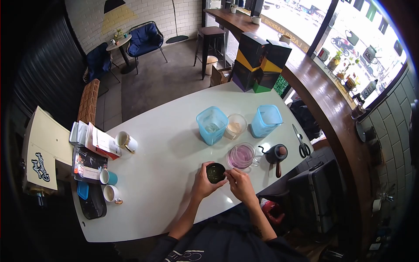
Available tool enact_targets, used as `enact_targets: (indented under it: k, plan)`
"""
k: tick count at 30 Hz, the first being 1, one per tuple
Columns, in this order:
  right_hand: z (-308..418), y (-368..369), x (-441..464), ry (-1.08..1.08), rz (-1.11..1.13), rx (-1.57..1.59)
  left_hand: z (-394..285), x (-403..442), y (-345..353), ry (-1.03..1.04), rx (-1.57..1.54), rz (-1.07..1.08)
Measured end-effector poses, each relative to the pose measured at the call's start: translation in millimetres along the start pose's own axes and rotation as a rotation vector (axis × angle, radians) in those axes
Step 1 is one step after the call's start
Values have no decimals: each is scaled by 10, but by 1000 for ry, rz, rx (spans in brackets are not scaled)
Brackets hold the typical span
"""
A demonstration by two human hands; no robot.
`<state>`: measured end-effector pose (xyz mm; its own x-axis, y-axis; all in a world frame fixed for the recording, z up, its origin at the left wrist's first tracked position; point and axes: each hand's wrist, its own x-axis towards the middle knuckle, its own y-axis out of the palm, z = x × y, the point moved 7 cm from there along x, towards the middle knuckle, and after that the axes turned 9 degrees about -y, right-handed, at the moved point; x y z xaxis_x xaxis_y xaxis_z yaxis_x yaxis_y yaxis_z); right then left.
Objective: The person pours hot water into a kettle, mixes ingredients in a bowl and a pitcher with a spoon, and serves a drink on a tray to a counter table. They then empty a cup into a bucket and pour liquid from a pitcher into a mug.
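My left hand (202,183) is wrapped round a small dark cup (215,174) with something dark green inside. At its right rim, the fingers of my right hand (240,185) are pinched together. Whatever they hold is too small to make out. Just beyond my right hand stands a glass pitcher (241,156) of pinkish-purple liquid. Farther back are a translucent blue container (212,126), a clear cup (236,125) with beige contents, and a second blue container (266,121). A small black pot (275,154) with a wooden handle sits to the right.
Scissors (301,142) lie near the right edge of the white table (166,131). Black boxes (261,63) are stacked at its far end. On the left are a white mug (126,142), a teal cup (108,177), a white cup (111,193), a dark tray (92,205) and cards.
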<state>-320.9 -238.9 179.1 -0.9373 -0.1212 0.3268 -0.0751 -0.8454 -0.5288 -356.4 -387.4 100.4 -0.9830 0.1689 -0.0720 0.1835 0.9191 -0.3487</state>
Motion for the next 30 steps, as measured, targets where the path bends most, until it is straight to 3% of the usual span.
enact_targets:
  k: [7, 16, 24, 30]
  plan:
    - [-71, -11, 8, 28, -112, 11, -40, -1, -12, 11, 21, -12]
    - [1, 55, 12, -15, 29, 33, -20, 5, -10, 14, 15, -14]
    - [-52, -40, 39, -9, -116, 10, -21, 16, -18, 51, 36, -52]
    - [-92, -7, 54, 54, 13, 30, -2, 15, -7, 1, 42, -13]
